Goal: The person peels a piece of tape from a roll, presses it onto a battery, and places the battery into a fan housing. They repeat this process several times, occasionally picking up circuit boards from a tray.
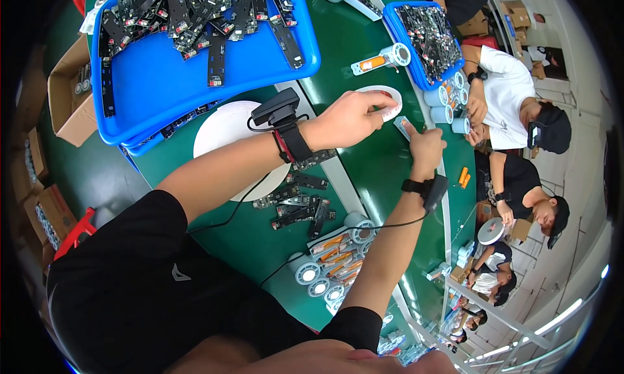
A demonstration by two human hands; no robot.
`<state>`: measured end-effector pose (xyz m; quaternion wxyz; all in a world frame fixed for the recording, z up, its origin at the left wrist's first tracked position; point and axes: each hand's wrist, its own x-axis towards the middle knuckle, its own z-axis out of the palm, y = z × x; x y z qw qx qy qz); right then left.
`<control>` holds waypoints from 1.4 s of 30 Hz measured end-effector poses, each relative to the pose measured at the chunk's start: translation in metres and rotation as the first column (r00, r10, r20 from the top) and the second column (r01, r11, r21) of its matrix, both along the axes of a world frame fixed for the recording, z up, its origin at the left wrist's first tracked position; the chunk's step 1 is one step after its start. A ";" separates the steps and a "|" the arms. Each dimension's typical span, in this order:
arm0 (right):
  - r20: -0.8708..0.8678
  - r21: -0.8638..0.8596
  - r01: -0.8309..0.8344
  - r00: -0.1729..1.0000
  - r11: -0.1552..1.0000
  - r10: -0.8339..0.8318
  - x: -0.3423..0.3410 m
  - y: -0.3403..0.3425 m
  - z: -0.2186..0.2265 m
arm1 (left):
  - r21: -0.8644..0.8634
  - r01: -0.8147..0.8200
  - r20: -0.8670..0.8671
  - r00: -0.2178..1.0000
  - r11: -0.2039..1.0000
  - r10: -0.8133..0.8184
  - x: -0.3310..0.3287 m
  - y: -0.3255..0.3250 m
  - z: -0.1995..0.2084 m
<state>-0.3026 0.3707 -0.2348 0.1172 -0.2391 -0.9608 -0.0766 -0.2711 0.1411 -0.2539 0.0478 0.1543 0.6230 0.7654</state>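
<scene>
My left hand [348, 119] reaches over a round white dish [379, 90] with small reddish bits in it. Its thumb and fingers are pinched together at the dish's rim; whatever they hold is too small or hidden to make out. My right hand [427, 149] is closed around a narrow light-blue casing piece [402, 128], whose end sticks out beside the dish. The rest of that piece is covered by my fingers. Past the dish lies a light-blue handheld fan body [394, 54] with an orange battery in its handle.
A blue tray [156, 107] of black circuit boards stands at upper left, above a white disc [221, 123]. Loose boards [305, 208] and several fan bodies [331, 263] lie nearer me. Another blue tray [426, 81] sits across the table, where co-workers [510, 81] work. Cables hang from my wrist devices.
</scene>
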 end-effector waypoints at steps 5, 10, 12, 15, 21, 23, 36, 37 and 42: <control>0.050 -0.157 0.001 0.999 0.988 0.007 0.000 0.040 -0.007 | -0.017 0.018 -0.010 1.000 1.000 -0.019 0.002 -0.005 0.008; -0.381 -0.507 -0.465 0.876 0.726 0.295 0.075 -0.007 0.010 | -0.112 0.087 -0.107 0.989 0.990 -0.099 0.007 -0.004 0.008; -0.449 -0.604 -0.567 0.822 0.560 0.349 0.106 -0.055 0.046 | -0.108 0.131 -0.114 0.983 0.986 -0.143 0.010 0.000 0.011; -0.433 -0.315 -0.721 0.688 0.618 0.582 0.113 -0.072 0.040 | -0.109 0.176 -0.135 0.972 0.978 -0.190 0.013 0.003 0.005; -0.524 -0.373 -0.672 0.721 0.639 0.453 0.125 -0.076 0.030 | -0.041 0.331 -0.032 0.943 0.943 -0.332 0.011 0.007 0.009; -0.544 -0.464 -0.631 0.757 0.621 0.363 0.127 -0.078 0.029 | -0.050 0.357 -0.042 0.932 0.933 -0.359 0.012 0.009 0.007; -0.630 -0.514 -0.688 0.708 0.513 0.319 0.122 -0.072 0.014 | -0.131 0.366 -0.097 0.920 0.921 -0.380 0.010 0.006 -0.002; -0.623 -0.587 -0.657 0.740 0.473 0.254 0.121 -0.071 0.010 | -0.134 0.415 -0.024 0.906 0.900 -0.422 0.010 0.002 -0.002; -0.710 -0.697 -0.713 0.672 0.078 -0.209 0.118 -0.067 0.041 | -0.010 0.359 0.006 0.934 0.933 -0.358 0.009 0.008 0.000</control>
